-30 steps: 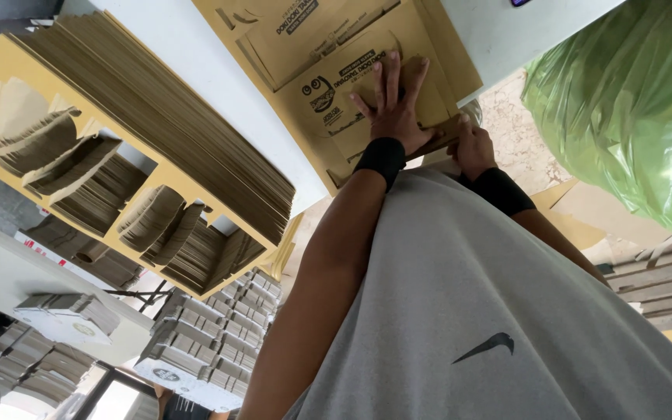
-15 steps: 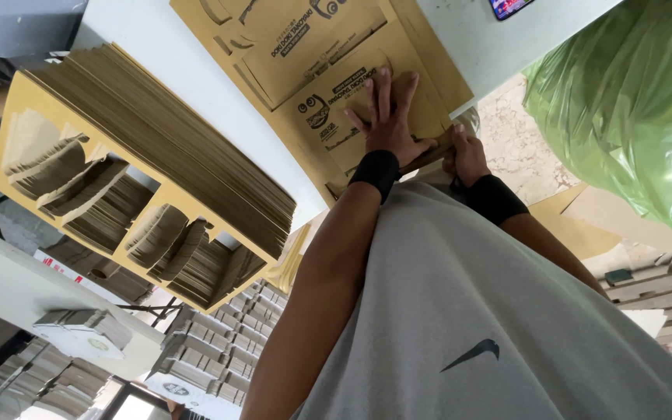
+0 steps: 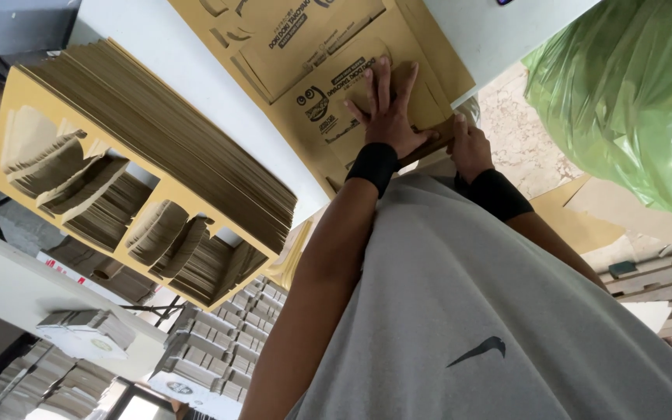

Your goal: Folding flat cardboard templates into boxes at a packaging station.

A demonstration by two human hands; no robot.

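A flat brown cardboard box blank [image 3: 313,54] with dark print lies on a white table [image 3: 173,54]. My left hand [image 3: 386,109] presses flat on it, fingers spread, a black wristband on the wrist. Just to its right, my right hand [image 3: 470,144], also with a black wristband, curls around a flap at the near edge of the blank beside the table's corner. My grey shirt fills the lower part of the view and hides what is under my arms.
A thick stack of die-cut cardboard blanks [image 3: 141,155] sits on the table to the left. A large green plastic bag [image 3: 624,101] bulges at the right. Bundles of folded boxes [image 3: 219,350] lie on the floor below, with wooden slats [image 3: 663,272] at the right.
The view has shifted a little. My left hand stays flat on the blank and my right hand stays at its near edge.
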